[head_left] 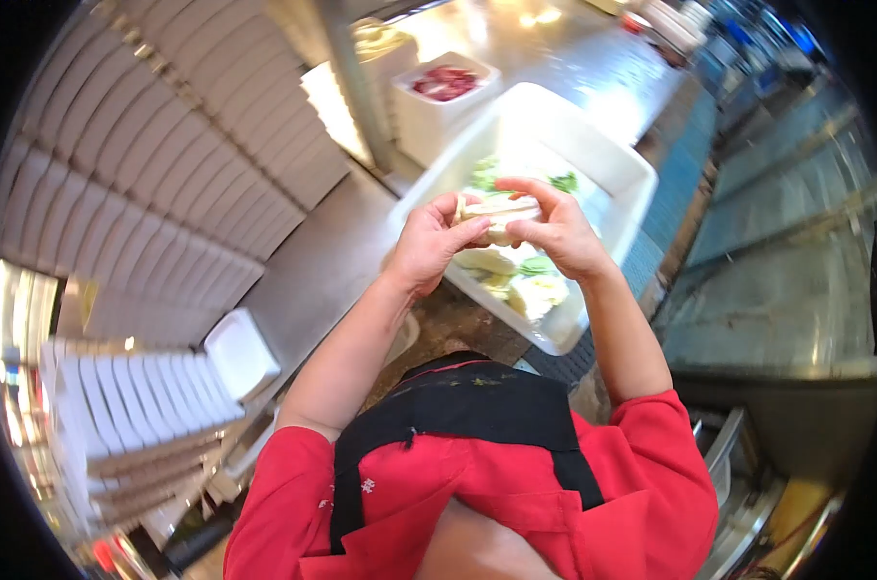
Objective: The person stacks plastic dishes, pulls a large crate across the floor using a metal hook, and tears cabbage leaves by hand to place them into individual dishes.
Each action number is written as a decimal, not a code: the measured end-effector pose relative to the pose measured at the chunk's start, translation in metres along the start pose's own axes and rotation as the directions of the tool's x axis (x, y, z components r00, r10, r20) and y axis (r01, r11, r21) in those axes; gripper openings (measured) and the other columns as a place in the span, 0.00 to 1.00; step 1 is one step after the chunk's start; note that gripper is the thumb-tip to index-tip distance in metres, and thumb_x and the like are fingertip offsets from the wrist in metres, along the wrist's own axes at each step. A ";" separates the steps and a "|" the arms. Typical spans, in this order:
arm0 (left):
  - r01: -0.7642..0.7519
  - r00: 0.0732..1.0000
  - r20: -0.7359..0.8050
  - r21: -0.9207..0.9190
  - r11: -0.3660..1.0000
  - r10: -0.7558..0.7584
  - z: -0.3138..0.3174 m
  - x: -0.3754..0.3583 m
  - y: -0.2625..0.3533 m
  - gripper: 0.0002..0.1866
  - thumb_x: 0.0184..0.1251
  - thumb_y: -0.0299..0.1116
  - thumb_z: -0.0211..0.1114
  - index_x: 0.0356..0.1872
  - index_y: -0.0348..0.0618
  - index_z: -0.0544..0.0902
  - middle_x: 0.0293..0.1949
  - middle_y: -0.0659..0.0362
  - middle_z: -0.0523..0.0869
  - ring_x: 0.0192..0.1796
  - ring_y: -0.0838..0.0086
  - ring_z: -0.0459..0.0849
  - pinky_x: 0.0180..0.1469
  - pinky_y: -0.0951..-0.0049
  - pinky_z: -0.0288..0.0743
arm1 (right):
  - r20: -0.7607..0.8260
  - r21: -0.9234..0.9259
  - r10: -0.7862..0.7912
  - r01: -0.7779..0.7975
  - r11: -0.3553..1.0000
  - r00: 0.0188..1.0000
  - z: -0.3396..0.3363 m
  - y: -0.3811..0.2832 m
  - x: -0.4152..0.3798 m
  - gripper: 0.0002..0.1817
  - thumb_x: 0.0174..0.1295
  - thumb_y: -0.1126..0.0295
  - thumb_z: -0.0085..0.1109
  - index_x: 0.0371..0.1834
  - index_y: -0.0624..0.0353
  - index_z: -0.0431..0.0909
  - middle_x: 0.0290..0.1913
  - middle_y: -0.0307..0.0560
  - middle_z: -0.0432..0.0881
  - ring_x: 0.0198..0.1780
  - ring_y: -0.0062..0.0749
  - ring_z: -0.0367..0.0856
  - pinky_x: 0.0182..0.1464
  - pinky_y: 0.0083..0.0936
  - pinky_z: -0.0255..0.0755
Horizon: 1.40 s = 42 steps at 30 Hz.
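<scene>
My left hand and my right hand together hold a pale, rounded piece of food, fingers curled around its two ends. They hover above a large white plastic tub that holds more pale pieces and green leaves. My forearms are bare below red sleeves, and a black apron strap crosses my chest.
Stacks of white foam containers fill the left side, with more rows behind. A smaller white tub with red meat stands beyond the big tub on the steel counter. Blue tiled floor runs along the right.
</scene>
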<state>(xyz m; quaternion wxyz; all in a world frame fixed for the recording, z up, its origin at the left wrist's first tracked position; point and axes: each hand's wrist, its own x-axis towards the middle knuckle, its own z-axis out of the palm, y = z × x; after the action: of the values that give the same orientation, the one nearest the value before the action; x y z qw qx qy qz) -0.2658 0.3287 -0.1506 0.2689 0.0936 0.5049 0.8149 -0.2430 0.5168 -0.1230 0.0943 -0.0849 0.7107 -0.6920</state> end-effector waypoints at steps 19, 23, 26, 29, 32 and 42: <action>0.591 0.043 -0.701 0.593 0.547 0.712 -0.213 -0.297 -0.044 0.25 0.49 0.30 0.71 0.50 0.38 0.75 0.46 0.48 0.78 0.47 0.60 0.78 0.51 0.63 0.71 | 0.625 -0.307 -0.197 0.470 0.827 0.755 0.456 0.141 0.116 0.20 0.40 0.69 0.70 0.39 0.66 0.79 0.32 0.56 0.81 0.35 0.49 0.81 0.39 0.33 0.74; 0.703 0.400 -0.542 0.699 0.132 0.739 -0.227 -0.309 -0.059 0.24 0.48 0.33 0.70 0.49 0.38 0.78 0.54 0.45 0.72 0.56 0.55 0.71 0.61 0.59 0.61 | 0.660 -0.492 -0.175 0.597 0.634 0.730 0.469 0.150 0.109 0.16 0.44 0.73 0.65 0.38 0.65 0.76 0.43 0.58 0.74 0.48 0.53 0.74 0.45 0.37 0.71; 0.490 0.661 -0.489 0.856 0.166 0.569 -0.231 -0.313 -0.064 0.17 0.48 0.30 0.68 0.42 0.38 0.79 0.51 0.50 0.75 0.54 0.55 0.72 0.57 0.59 0.66 | 0.596 -0.475 -0.552 0.811 0.342 0.583 0.458 0.147 0.102 0.14 0.43 0.74 0.64 0.35 0.64 0.75 0.45 0.58 0.73 0.52 0.52 0.70 0.49 0.36 0.69; 0.443 0.732 -0.342 0.896 -0.031 0.590 -0.246 -0.319 -0.071 0.12 0.49 0.32 0.66 0.36 0.40 0.79 0.51 0.54 0.76 0.53 0.57 0.73 0.54 0.59 0.69 | 0.539 -0.475 -0.559 0.775 0.417 0.631 0.404 0.106 0.089 0.16 0.46 0.73 0.63 0.39 0.62 0.75 0.47 0.56 0.73 0.49 0.50 0.72 0.46 0.38 0.72; 0.306 0.835 -0.218 0.947 -0.097 0.505 -0.246 -0.299 -0.053 0.14 0.46 0.30 0.68 0.37 0.40 0.80 0.48 0.57 0.78 0.51 0.58 0.73 0.51 0.61 0.71 | 0.481 -0.438 -0.465 0.663 0.607 0.744 0.314 0.071 0.066 0.11 0.47 0.73 0.63 0.35 0.62 0.76 0.41 0.54 0.76 0.44 0.48 0.75 0.44 0.37 0.72; -0.092 0.880 0.090 0.996 -0.017 0.466 -0.164 -0.065 -0.058 0.17 0.45 0.26 0.68 0.39 0.34 0.78 0.43 0.51 0.80 0.49 0.54 0.73 0.53 0.63 0.70 | -0.307 -0.763 -0.264 -0.071 0.643 0.914 0.023 0.026 -0.018 0.07 0.51 0.73 0.63 0.30 0.65 0.80 0.27 0.51 0.81 0.28 0.34 0.80 0.34 0.27 0.74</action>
<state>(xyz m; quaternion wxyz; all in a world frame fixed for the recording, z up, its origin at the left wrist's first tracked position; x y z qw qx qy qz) -0.2611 0.1873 -0.2714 -0.1134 0.2394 0.9220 0.2824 -0.2194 0.5002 -0.1491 -0.1322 -0.0153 0.9325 -0.3359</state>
